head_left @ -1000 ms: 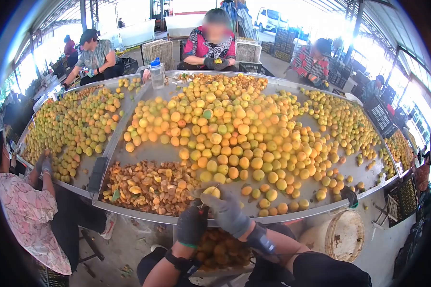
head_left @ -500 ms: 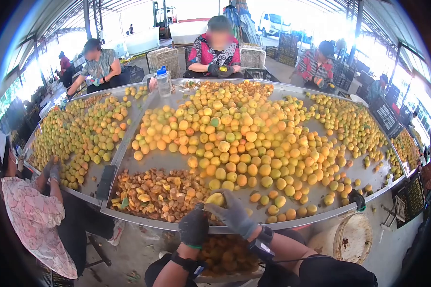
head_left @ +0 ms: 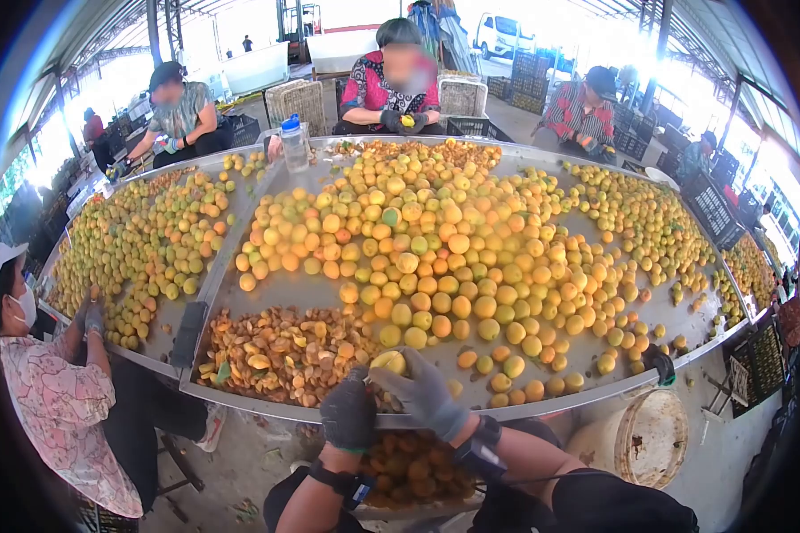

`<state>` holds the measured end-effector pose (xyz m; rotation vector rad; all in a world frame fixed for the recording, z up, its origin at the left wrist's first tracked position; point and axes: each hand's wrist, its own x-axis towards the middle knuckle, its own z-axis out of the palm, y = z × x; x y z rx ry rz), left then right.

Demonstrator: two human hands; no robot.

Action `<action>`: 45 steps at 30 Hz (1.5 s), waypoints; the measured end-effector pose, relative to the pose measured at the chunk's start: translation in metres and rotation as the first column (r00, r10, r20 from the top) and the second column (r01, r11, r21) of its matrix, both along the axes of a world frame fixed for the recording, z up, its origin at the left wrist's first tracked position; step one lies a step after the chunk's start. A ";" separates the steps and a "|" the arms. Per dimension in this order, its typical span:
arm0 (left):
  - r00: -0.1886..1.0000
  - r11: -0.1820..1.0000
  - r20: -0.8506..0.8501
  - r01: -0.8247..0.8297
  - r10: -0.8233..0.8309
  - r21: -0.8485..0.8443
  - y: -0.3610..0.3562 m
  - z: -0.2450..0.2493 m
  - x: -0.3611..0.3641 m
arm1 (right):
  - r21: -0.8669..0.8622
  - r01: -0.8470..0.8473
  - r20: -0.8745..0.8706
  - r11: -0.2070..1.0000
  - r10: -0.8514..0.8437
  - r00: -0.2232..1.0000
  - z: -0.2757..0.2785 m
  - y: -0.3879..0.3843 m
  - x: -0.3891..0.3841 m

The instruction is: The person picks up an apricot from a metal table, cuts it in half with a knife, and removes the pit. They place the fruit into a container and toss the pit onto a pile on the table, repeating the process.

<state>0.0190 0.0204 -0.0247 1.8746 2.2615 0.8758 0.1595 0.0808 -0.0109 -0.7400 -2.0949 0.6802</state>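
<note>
My right hand (head_left: 425, 391), in a grey glove, holds a yellow fruit (head_left: 388, 362) between its fingers above the table's near edge. Close beside it on the left is my left hand (head_left: 348, 410), in a dark glove, with its fingers closed near the fruit; whatever they grip is too small to make out. A heap of opened, brownish-orange fruit pieces (head_left: 284, 351) lies just left of my hands. Beyond them whole yellow-orange fruits (head_left: 436, 240) are piled on the metal table (head_left: 280, 298). Below my hands, a container of fruit (head_left: 418, 466) shows partly under the edge.
A bottle with a blue cap (head_left: 294, 147) stands at the far edge. Co-workers sit around the tables: one person (head_left: 396, 84) opposite, one person (head_left: 58, 391) at the near left, others farther off. A stained white bucket (head_left: 653, 440) is at the lower right.
The view has shifted slightly, so the table and fruit appear a little higher and farther left. My hands remain together around the fruit. The near-left person's head has come into fuller view.
</note>
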 end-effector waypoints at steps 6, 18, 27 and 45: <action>0.949 0.986 0.285 0.158 -0.137 -0.050 0.005 0.005 -0.013 | -0.787 -0.062 -0.179 0.613 -0.132 0.975 0.011 0.012 -0.003; 0.288 0.996 0.953 0.022 -0.091 0.088 -0.001 0.031 -0.047 | -0.309 -0.059 -0.017 0.949 0.057 0.998 0.008 0.000 -0.004; 0.369 0.985 0.916 0.121 -0.161 0.124 0.006 0.022 -0.045 | -0.673 -0.722 -0.738 0.163 -0.087 0.669 0.006 -0.001 -0.018; 0.647 0.916 0.653 0.328 -0.395 0.229 0.001 0.024 -0.034 | -0.783 -0.450 -0.525 0.430 -0.067 0.849 0.004 -0.018 -0.024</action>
